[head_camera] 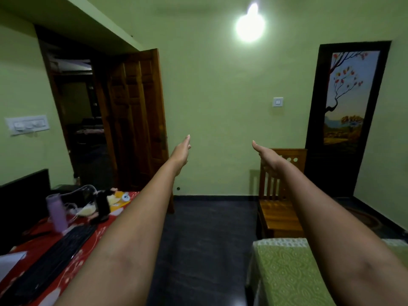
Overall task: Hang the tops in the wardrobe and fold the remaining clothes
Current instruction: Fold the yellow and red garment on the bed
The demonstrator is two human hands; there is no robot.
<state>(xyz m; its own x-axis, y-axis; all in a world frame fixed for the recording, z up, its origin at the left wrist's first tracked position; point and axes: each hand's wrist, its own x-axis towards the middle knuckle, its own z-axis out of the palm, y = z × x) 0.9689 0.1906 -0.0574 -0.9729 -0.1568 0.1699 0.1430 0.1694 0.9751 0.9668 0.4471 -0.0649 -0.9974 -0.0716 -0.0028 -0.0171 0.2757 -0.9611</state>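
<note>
Along the left edge of the frame a counter (72,259) under a red cloth carries a lilac bottle (57,214), a dark keyboard (55,255) and some small clutter. Above it, in the upper left, a wooden door (136,120) stands open on a dim room. The left hand (181,151) reaches forward at mid-frame, fingers straight and together, holding nothing. The right hand (266,154) mirrors it just right of centre, likewise flat and empty. Behind it a wooden chair (279,204) stands against the wall, and at lower right is a bed corner (284,268) with a green patterned cover.

No tops, other clothes or wardrobe appear anywhere here; they may lie outside the frame, and the dark doorway is too dim to judge.

The step in hand seems to be finding the garments, so turning the head toward the bed or behind would serve best before reaching.

The dark floor (207,239) between counter and bed gives an open lane down the middle. Mind the counter edge, the bed corner and the chair seat when turning.
</note>
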